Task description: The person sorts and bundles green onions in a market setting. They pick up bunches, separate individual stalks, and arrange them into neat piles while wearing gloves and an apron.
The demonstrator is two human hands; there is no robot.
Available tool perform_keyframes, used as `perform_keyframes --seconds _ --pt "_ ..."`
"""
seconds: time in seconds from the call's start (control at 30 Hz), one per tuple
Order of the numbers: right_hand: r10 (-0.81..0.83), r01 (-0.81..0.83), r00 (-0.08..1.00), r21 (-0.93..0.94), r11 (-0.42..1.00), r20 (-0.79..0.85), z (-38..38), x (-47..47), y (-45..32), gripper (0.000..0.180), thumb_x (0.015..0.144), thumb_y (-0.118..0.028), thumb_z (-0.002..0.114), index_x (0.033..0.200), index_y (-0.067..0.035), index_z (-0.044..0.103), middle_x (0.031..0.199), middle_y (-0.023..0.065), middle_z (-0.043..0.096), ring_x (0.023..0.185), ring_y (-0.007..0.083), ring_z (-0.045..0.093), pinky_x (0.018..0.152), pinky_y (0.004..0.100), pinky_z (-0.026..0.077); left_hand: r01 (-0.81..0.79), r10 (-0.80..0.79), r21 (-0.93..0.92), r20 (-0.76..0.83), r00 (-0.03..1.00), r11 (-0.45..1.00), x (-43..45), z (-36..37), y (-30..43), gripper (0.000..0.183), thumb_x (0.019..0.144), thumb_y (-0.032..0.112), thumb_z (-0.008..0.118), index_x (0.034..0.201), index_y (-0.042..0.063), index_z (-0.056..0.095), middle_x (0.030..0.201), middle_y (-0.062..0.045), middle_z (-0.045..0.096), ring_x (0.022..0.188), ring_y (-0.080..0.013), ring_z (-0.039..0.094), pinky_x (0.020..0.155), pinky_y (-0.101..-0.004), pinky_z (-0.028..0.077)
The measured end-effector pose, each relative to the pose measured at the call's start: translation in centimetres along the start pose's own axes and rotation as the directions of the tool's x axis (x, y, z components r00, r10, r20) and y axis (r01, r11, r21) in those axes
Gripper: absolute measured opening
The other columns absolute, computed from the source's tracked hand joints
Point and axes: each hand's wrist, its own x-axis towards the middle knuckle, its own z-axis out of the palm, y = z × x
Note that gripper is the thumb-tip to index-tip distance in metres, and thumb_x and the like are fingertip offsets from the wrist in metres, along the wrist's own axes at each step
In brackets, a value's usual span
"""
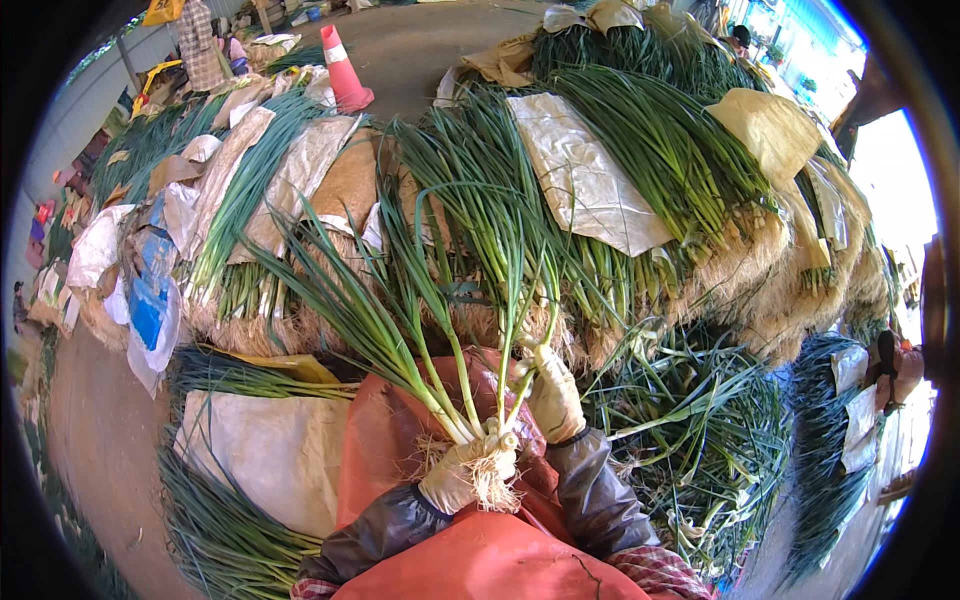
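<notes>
My left hand (448, 478), in a pale work glove, grips several green onions (431, 390) low down at their white bases. Their stringy roots (495, 480) hang past the glove, and the long leaves fan up and away from me. My right hand (556, 397), gloved too, is higher on the right side. Its fingers close on an onion stalk (527, 377), partly hidden by the glove. Both hands are above the red apron (480, 562) over my lap.
Stacked green onions (645, 142) with sheets (585, 172) among them form a wall ahead. Loose leaves (697, 450) heap at my right. A covering sheet (262, 450) lies over onions at my left. Beyond stand a traffic cone (343, 71) and a person (199, 45); another person (900, 371) is far right.
</notes>
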Motion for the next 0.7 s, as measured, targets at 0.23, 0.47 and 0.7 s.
perform_keyframes --seconds 0.23,0.47,0.7 --pt "0.135 -0.112 0.990 -0.350 0.930 0.040 -0.1 -3.9 0.4 0.022 0.091 -0.014 0.064 0.107 0.001 0.065 0.089 0.0047 0.069 0.072 0.0091 0.062 0.067 0.0224 0.049 0.024 -0.024 -0.048 0.001 1.000 0.999 0.1 0.2 0.3 0.029 0.093 0.022 0.061 0.111 0.003 0.051 0.078 0.000 0.050 0.066 -0.0102 0.045 0.060 -0.0254 0.040" --pt "-0.381 0.620 0.759 -0.765 0.177 0.527 0.5 -7.1 -2.0 0.019 0.084 -0.012 0.070 0.068 -0.007 0.062 0.061 0.0052 0.061 0.045 0.0113 0.051 0.040 0.0282 0.040 -0.059 0.118 0.243 -0.235 0.965 0.968 -0.1 0.5 0.2 0.024 0.091 0.023 0.063 0.106 0.006 0.055 0.083 -0.002 0.056 0.069 -0.0113 0.050 0.064 -0.0260 0.045" --pt "0.082 -0.153 0.988 -0.855 0.495 -0.130 -2.9 2.7 -1.8 0.025 0.092 -0.019 0.061 0.104 0.003 0.065 0.089 0.0136 0.070 0.074 0.0158 0.066 0.063 0.0297 0.053 -0.087 0.226 0.524 -0.207 0.952 0.847 0.5 0.1 -1.4 0.011 0.090 0.010 0.064 0.097 0.007 0.056 0.085 -0.010 0.065 0.066 -0.0127 0.058 0.057 -0.0241 0.048"
